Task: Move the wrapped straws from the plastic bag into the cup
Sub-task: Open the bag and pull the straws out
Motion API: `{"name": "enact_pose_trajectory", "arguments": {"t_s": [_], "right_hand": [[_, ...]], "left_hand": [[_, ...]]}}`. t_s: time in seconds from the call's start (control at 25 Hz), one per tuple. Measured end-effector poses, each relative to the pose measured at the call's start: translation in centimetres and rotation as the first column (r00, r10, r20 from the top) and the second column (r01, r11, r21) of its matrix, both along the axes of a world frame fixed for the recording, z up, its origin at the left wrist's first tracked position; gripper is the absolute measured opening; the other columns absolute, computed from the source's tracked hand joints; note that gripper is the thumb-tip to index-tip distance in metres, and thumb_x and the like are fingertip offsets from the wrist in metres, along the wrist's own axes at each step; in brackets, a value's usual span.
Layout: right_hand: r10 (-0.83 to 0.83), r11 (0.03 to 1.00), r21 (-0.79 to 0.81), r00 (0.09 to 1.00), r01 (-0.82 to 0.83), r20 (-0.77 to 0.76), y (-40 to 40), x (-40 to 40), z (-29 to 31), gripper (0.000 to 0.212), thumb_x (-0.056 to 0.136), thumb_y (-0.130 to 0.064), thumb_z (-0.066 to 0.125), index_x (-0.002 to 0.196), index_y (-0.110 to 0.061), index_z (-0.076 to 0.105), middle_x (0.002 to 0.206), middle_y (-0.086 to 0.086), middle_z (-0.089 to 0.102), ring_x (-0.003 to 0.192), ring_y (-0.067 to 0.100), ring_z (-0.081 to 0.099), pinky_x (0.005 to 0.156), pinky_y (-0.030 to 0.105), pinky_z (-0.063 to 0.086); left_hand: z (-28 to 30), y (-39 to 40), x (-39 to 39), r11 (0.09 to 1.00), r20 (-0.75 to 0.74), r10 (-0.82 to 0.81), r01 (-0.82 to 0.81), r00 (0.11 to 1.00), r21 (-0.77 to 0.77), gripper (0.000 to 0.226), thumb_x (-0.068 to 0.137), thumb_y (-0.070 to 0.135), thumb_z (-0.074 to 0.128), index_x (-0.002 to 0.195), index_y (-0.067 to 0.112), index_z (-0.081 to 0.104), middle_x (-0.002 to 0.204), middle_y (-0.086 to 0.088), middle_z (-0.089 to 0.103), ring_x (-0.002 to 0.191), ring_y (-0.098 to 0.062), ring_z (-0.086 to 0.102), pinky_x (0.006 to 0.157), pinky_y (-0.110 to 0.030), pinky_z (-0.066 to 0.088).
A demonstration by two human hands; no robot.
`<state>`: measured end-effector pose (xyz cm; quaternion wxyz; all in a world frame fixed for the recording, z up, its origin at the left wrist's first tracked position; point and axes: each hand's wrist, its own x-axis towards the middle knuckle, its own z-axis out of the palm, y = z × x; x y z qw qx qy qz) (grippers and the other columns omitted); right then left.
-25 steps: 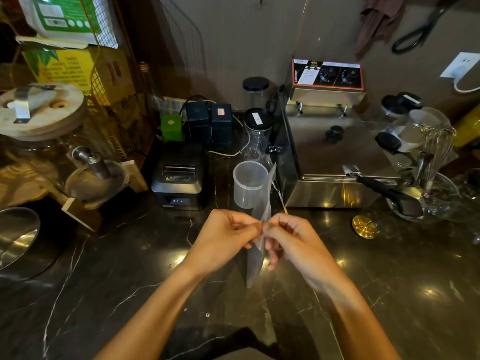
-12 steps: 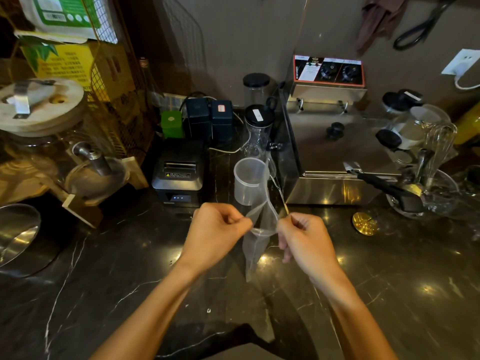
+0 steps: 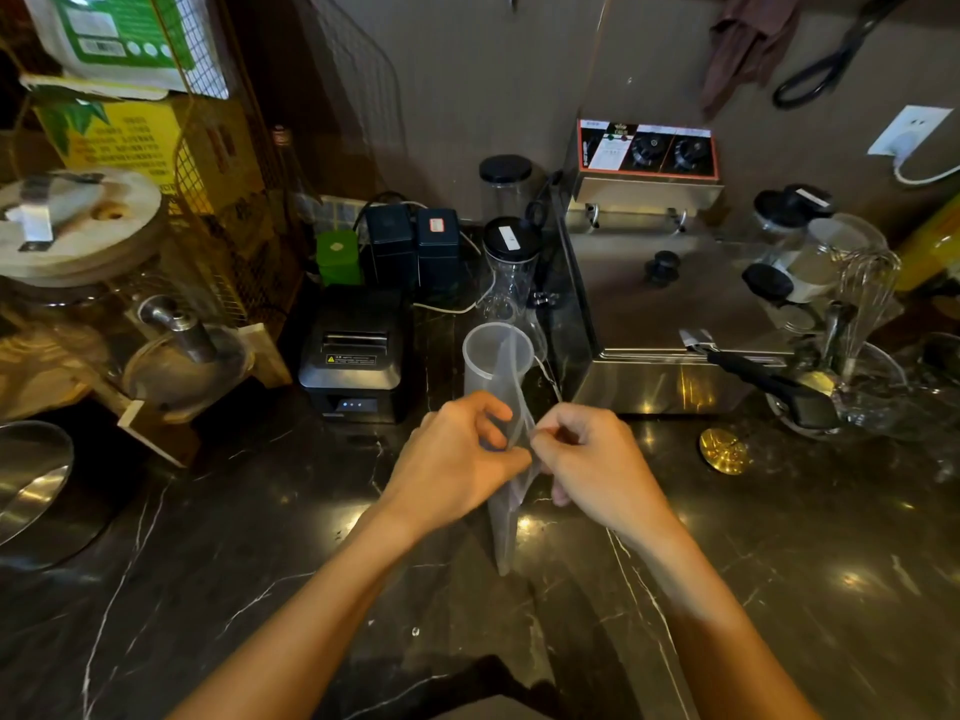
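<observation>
A clear, narrow plastic bag (image 3: pixel 503 527) hangs upright over the dark marble counter, its lower end near the surface. My left hand (image 3: pixel 457 462) and my right hand (image 3: pixel 587 459) both pinch its upper part, close together. The bag's top edge rises in front of a translucent plastic cup (image 3: pixel 485 358), which stands upright just behind my hands. A thin wrapped straw (image 3: pixel 549 374) shows beside the bag's top, right of the cup. I cannot tell what lies inside the bag.
A black receipt printer (image 3: pixel 356 356) stands left of the cup. A steel fryer (image 3: pixel 670 314) is to the right, with a glass bowl of utensils (image 3: pixel 852 397) beyond it. A gold disc (image 3: pixel 723 450) lies on the counter. A glass dispenser (image 3: pixel 93 304) fills the left.
My hands had pulled the bag's mouth apart half a second ago; now they have come back together on the bag, and its top stands up in front of the cup.
</observation>
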<state>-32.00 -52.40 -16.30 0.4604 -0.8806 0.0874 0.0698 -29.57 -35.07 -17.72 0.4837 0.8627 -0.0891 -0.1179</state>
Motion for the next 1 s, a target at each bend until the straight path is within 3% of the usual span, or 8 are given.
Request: {"name": "enact_pose_trajectory", "arguments": {"t_s": [0.08, 0.2, 0.28, 0.48, 0.76, 0.88, 1.0], "right_hand": [[0.025, 1.0, 0.013, 1.0, -0.025, -0.006, 0.2, -0.3, -0.2, 0.023, 0.094, -0.014, 0.063, 0.073, -0.021, 0.068, 0.059, 0.002, 0.069, 0.045, 0.01, 0.064, 0.051, 0.031, 0.057], [-0.058, 0.995, -0.087, 0.998, 0.057, -0.011, -0.2, -0.9, -0.6, 0.023, 0.091, -0.022, 0.067, 0.067, -0.023, 0.067, 0.06, 0.002, 0.069, 0.052, 0.014, 0.067, 0.061, 0.044, 0.062], [-0.119, 0.982, -0.148, 0.993, 0.118, -0.001, -0.4, -1.0, -0.7, 0.019, 0.088, -0.029, 0.069, 0.07, -0.025, 0.066, 0.062, 0.003, 0.069, 0.057, 0.018, 0.069, 0.063, 0.048, 0.064], [-0.066, 0.987, -0.144, 0.994, 0.078, 0.083, -0.2, -0.1, 0.1, 0.021, 0.093, -0.036, 0.07, 0.074, -0.027, 0.066, 0.065, -0.002, 0.07, 0.061, 0.017, 0.069, 0.06, 0.048, 0.063], [-0.161, 0.948, -0.269, 0.986, 0.169, 0.052, -2.3, -0.4, -0.5, 0.026, 0.089, -0.034, 0.071, 0.067, -0.021, 0.066, 0.06, -0.001, 0.068, 0.06, 0.018, 0.067, 0.066, 0.049, 0.061], [-0.142, 0.943, -0.298, 0.989, 0.146, 0.035, -2.2, -0.3, -0.3, 0.02, 0.087, -0.042, 0.071, 0.076, -0.026, 0.065, 0.068, -0.005, 0.07, 0.068, 0.018, 0.068, 0.067, 0.045, 0.059], [-0.075, 0.951, -0.293, 0.993, 0.098, 0.09, -0.9, 0.6, 0.2, 0.031, 0.089, -0.055, 0.068, 0.074, -0.029, 0.062, 0.065, -0.007, 0.067, 0.067, 0.013, 0.066, 0.063, 0.038, 0.054]], "left_hand": [[0.1, -0.2, 0.8, 0.997, 0.034, -0.011, 0.008, 0.999, 0.081, 0.029, 0.083, 0.038, 0.08, 0.108, 0.026, 0.072, 0.082, 0.011, 0.072, 0.08, -0.004, 0.071, 0.08, -0.037, 0.063], [-0.3, -0.3, 1.3, 0.995, 0.101, 0.011, -0.02, 0.995, 0.095, 0.003, 0.09, 0.03, 0.076, 0.09, 0.027, 0.077, 0.076, 0.011, 0.074, 0.075, 0.0, 0.072, 0.077, -0.036, 0.065], [-0.5, -0.4, 1.0, 0.998, 0.098, -0.011, 0.004, 0.995, 0.066, 0.005, 0.091, 0.026, 0.076, 0.086, 0.027, 0.078, 0.074, 0.011, 0.075, 0.071, 0.001, 0.073, 0.074, -0.034, 0.065], [-0.2, -0.7, 0.1, 0.996, 0.133, -0.087, 0.089, 0.987, -0.012, 0.006, 0.093, 0.027, 0.075, 0.091, 0.022, 0.078, 0.079, 0.008, 0.077, 0.073, -0.002, 0.075, 0.073, -0.035, 0.065], [0.5, 2.1, 0.6, 0.975, 0.111, 0.206, -0.213, 0.972, 0.055, 0.011, 0.085, 0.02, 0.073, 0.074, 0.024, 0.072, 0.069, 0.005, 0.074, 0.068, -0.007, 0.071, 0.072, -0.042, 0.063], [1.0, 2.3, 0.5, 0.987, 0.094, 0.154, -0.158, 0.984, 0.038, 0.012, 0.086, 0.015, 0.073, 0.076, 0.022, 0.073, 0.071, 0.003, 0.075, 0.068, -0.009, 0.071, 0.069, -0.037, 0.062], [1.4, 1.3, 0.0, 0.999, 0.085, 0.036, -0.038, 0.996, 0.024, 0.013, 0.089, 0.016, 0.074, 0.078, 0.023, 0.074, 0.072, 0.003, 0.075, 0.065, -0.006, 0.07, 0.067, -0.032, 0.061]]}}
